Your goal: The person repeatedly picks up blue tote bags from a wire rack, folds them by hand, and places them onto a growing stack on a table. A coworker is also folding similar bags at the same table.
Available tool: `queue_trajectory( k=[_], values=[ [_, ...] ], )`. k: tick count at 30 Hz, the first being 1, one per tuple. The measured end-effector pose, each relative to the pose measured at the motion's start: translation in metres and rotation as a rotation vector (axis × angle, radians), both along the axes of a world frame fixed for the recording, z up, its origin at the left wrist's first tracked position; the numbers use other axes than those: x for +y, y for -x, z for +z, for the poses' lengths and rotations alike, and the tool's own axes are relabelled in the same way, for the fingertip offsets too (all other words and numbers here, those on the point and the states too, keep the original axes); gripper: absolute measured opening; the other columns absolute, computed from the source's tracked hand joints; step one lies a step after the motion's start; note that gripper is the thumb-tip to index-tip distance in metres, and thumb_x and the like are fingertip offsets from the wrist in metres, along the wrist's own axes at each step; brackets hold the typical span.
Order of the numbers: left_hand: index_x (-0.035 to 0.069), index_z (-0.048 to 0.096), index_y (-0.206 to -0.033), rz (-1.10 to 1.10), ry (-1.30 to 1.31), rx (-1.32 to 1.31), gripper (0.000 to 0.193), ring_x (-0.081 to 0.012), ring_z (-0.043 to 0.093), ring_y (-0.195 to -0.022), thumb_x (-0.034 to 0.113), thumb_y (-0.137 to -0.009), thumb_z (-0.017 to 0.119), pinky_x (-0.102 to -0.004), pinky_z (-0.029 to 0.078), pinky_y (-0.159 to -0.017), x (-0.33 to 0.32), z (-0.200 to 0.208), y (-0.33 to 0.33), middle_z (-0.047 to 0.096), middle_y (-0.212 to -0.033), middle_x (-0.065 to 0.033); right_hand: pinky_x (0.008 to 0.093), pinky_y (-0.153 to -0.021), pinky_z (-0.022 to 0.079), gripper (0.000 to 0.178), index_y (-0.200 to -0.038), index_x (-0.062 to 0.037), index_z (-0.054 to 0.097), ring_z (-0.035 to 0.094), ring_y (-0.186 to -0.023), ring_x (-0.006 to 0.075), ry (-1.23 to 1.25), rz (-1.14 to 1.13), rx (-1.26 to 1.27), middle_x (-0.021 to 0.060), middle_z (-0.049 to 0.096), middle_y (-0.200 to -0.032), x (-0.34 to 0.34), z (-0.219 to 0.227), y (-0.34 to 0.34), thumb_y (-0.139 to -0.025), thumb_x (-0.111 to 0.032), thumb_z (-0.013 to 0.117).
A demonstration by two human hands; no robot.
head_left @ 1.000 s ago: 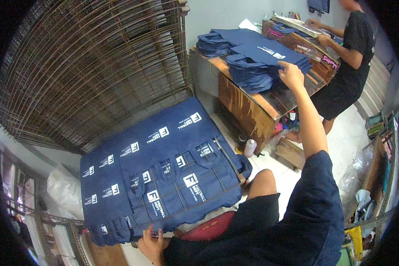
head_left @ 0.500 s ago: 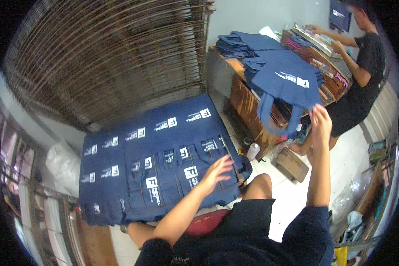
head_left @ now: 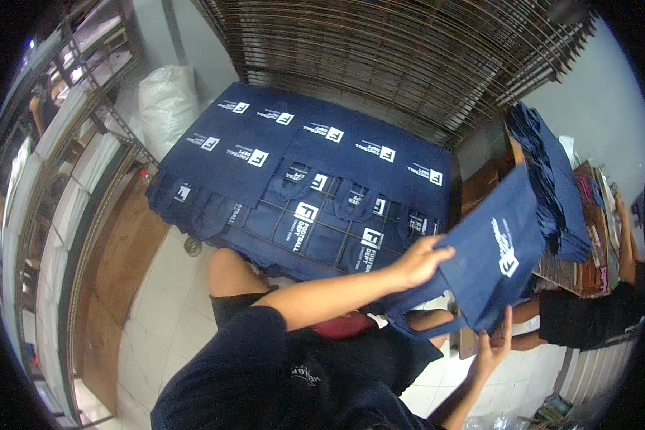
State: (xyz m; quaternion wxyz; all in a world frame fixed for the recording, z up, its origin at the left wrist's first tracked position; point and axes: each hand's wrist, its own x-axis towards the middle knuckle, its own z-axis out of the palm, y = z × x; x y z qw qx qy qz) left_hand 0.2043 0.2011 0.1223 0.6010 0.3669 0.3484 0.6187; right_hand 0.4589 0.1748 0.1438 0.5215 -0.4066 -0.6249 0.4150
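Observation:
A navy tote bag (head_left: 489, 240) with a white print hangs tilted in front of me, its handle loop dangling over my knee. My left hand (head_left: 417, 265) is closed on the bag's near left corner, thumb on top. At the corner nearest my body, my right hand (head_left: 491, 351) pinches the edge, with its index finger stretched upward. Left of the held bag, printed navy bags (head_left: 254, 118) lie spread in overlapping rows on a low surface, some with handles looped over wire bars. A stack of navy bags (head_left: 555, 190) rests on the bench behind the held bag.
A tall slatted rack (head_left: 380, 54) rises behind the spread bags. On the left stand loaded shelves (head_left: 97, 186) and a white plastic sack (head_left: 166, 100). A red seat (head_left: 344, 326) is beneath me. At the right, a co-worker's arm (head_left: 627, 240) reaches over the bench.
The tote bag has come off the stack and into both my hands, which were open and apart from it before. My view has swung toward the left.

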Motion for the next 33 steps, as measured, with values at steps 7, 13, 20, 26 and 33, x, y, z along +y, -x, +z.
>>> queue_trajectory(
  k=[7,13,20,26,33],
  values=[
    [0.008,0.056,-0.119,0.512,0.153,0.063,0.035,-0.0131,0.058,-0.086,0.018,-0.086,0.058,-0.0278,0.047,-0.065,-0.081,-0.033,0.158,0.061,-0.107,-0.0037,0.0213,-0.061,0.032,0.072,-0.136,-0.0044,0.043,0.036,-0.068,0.0071,0.056,0.247,-0.074,-0.0008,0.045,-0.08,0.039,-0.063,0.163,-0.066,0.007,0.056],
    [0.002,0.057,-0.118,0.833,0.242,0.373,0.037,-0.0078,0.057,-0.073,0.002,-0.082,0.06,-0.0216,0.046,-0.052,-0.107,-0.094,0.256,0.064,-0.096,-0.0049,0.0273,-0.096,0.04,0.07,-0.136,0.0021,0.038,0.047,-0.12,0.0217,0.112,0.487,-0.118,0.0176,0.041,-0.138,0.068,-0.17,0.286,-0.068,0.011,0.054],
    [-0.002,0.059,-0.113,1.064,0.482,0.788,0.04,-0.0312,0.062,-0.099,0.008,-0.074,0.065,-0.0355,0.047,-0.086,-0.127,-0.199,0.325,0.063,-0.106,-0.0213,0.0292,-0.086,0.045,0.069,-0.132,0.0025,0.043,0.058,-0.097,0.0233,0.133,0.475,-0.4,0.0215,0.053,-0.125,0.051,-0.235,0.362,-0.065,0.004,0.06],
    [0.0,0.06,-0.114,1.06,0.588,0.995,0.04,-0.0369,0.058,-0.103,0.01,-0.075,0.064,-0.04,0.046,-0.09,-0.133,-0.192,0.33,0.061,-0.108,-0.0251,0.0253,-0.054,0.049,0.069,-0.137,-0.0007,0.037,0.058,-0.053,0.012,0.123,0.468,-0.487,0.0096,0.062,-0.065,0.045,-0.255,0.369,-0.071,0.004,0.058],
    [-0.001,0.061,-0.11,1.059,0.574,1.141,0.037,-0.0391,0.059,-0.096,0.009,-0.075,0.064,-0.0434,0.047,-0.085,-0.14,-0.203,0.333,0.061,-0.101,-0.0232,0.0274,-0.057,0.047,0.074,-0.133,0.0,0.043,0.048,-0.054,0.0132,0.214,0.432,-0.488,0.0208,0.057,-0.119,0.045,-0.257,0.374,-0.063,0.0,0.066]
  ],
)
